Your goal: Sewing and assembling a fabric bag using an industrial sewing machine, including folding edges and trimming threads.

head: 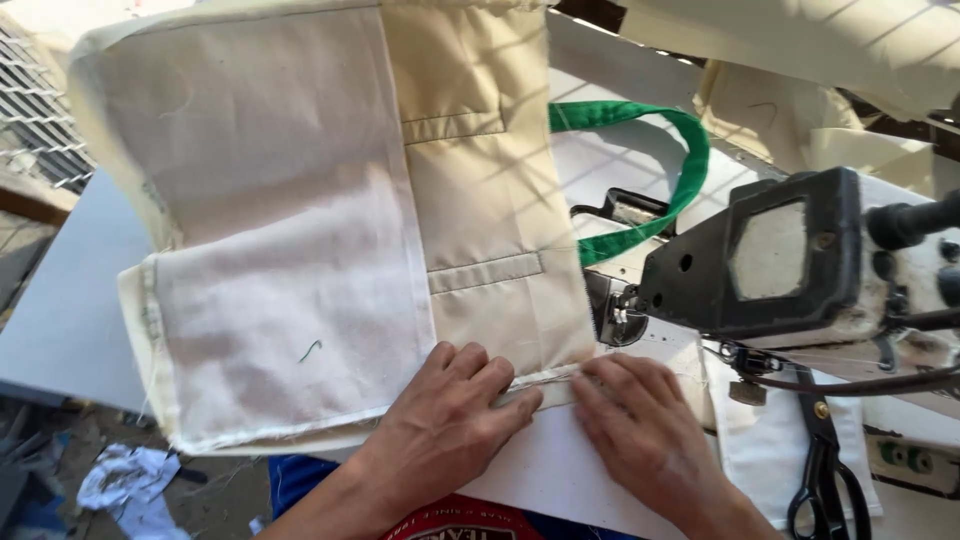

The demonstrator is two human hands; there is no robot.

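Down at the lower middle of the frame, one cream fabric bag piece (480,210) lies spread flat on the white desk (70,300), its hem edge running just left of the sewing machine. Two hands press on that hem: the left hand (450,420) lies flat with fingers spread on the folded edge, the right hand (640,425) lies flat beside it, fingertips on the same seam; neither grips anything. One white lining panel (280,250) covers the bag's left half, with one small green thread scrap on it. One green strap (660,170) loops at upper right of centre. One dark sewing machine (780,260) stands at right. One pair of black scissors (825,470) lies at lower right.
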